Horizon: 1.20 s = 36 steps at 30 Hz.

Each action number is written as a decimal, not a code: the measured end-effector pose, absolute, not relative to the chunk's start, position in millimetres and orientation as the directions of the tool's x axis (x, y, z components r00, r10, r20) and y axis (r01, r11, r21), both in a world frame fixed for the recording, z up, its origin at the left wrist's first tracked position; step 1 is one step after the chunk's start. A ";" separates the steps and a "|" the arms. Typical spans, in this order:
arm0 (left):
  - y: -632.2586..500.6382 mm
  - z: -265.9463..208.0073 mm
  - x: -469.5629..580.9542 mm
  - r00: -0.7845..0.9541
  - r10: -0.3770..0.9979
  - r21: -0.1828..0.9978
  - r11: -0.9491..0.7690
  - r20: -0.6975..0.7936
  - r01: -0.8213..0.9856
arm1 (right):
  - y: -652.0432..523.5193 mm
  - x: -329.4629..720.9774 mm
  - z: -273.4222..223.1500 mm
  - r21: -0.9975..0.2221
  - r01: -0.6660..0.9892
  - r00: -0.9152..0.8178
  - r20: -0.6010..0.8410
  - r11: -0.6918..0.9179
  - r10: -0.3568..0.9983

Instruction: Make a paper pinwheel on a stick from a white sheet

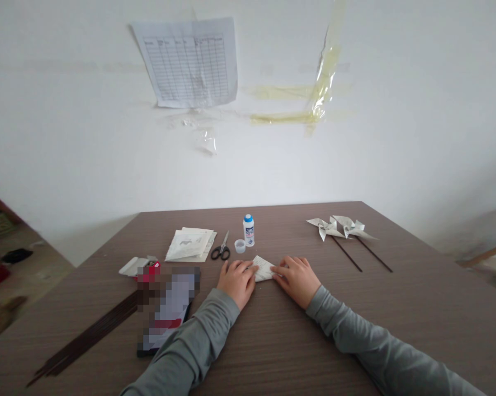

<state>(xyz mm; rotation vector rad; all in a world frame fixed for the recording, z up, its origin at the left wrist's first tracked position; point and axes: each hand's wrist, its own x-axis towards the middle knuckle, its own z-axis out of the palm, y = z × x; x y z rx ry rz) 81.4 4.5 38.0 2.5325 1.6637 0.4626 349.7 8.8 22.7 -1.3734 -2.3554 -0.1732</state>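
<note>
A small folded piece of printed paper (263, 268) lies on the table between my hands. My left hand (236, 281) grips its left edge, fingers bent over the paper. At the right corner, my right hand (296, 280) pinches it between thumb and fingertips. Just beyond the paper stands a white glue bottle (248, 232) with a blue top, and a clear cap (240, 246) is beside it. Scissors (221, 248) with black handles lie to the left, next to a stack of printed paper sheets (189, 245).
Two paper pinwheels (324, 227) on dark sticks lie at the right. On the left are a small red-and-white box (147, 268), a blurred phone (169, 311) and a bundle of dark sticks (89, 334). The white wall (273, 170) rises behind the table (281, 352).
</note>
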 end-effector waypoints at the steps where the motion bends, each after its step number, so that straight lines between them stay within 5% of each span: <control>1: 4.8 38.2 81.5 0.366 0.907 0.233 -0.410 0.209 0.882 | 9.0 349.6 22.2 -0.097 0.856 -0.432 0.404 0.508 0.806; 36: 12.7 33.7 81.5 0.359 0.912 0.266 -0.403 0.198 0.876 | 4.8 345.7 30.4 -0.068 0.880 -0.423 0.337 0.470 0.841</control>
